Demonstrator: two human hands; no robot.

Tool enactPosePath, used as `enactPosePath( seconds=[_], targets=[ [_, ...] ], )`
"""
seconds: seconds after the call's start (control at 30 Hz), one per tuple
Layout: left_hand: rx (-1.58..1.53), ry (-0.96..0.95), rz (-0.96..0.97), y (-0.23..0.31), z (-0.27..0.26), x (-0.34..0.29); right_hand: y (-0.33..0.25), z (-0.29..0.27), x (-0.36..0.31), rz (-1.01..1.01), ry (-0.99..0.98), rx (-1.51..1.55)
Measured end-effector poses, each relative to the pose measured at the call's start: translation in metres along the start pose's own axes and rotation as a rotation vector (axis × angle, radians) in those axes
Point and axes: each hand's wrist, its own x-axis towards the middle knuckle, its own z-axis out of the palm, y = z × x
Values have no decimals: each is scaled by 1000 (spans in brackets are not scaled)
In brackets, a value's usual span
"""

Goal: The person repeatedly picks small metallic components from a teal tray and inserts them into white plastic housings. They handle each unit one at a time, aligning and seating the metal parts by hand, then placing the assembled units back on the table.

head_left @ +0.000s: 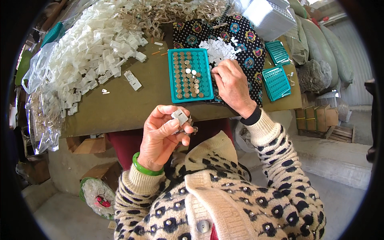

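My left hand [162, 130], with a green bangle at its wrist, grips a small white plastic housing [180, 116] between thumb and fingers. Something thin and shiny hangs beside the housing, too small to make out. My right hand [233, 82] reaches to the right edge of a teal tray [206, 82], its thumb and forefinger pressed together. What they pinch, if anything, is hidden. Round coin-like cells [186, 85] fill many of the tray's hollows, a couple with white faces up. Just beyond my right hand lies a heap of small white pieces [220, 50] on dark patterned cloth [250, 48].
A large pile of white plastic housings [104, 44] covers the table's left side. Coiled clear-brown strands [160, 14] lie at the back. More teal trays [276, 82] stand at the right, near large sacks [320, 48]. Two loose housings [133, 81] lie left of the tray.
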Motion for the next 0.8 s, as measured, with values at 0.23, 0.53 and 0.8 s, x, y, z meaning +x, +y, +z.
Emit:
enactPosePath(
  seconds=[0.23,0.53,0.8],
  targets=[
    [84,88,-3,-3,-1,-1,-7,-38,-19,289,-57,376],
    [78,73,-35,-5,6,-1,-37,-55,-24,912,-122,1474],
    [79,66,-49,-6,10,-6,-76,-47,-24,601,-189,1131]
  ],
)
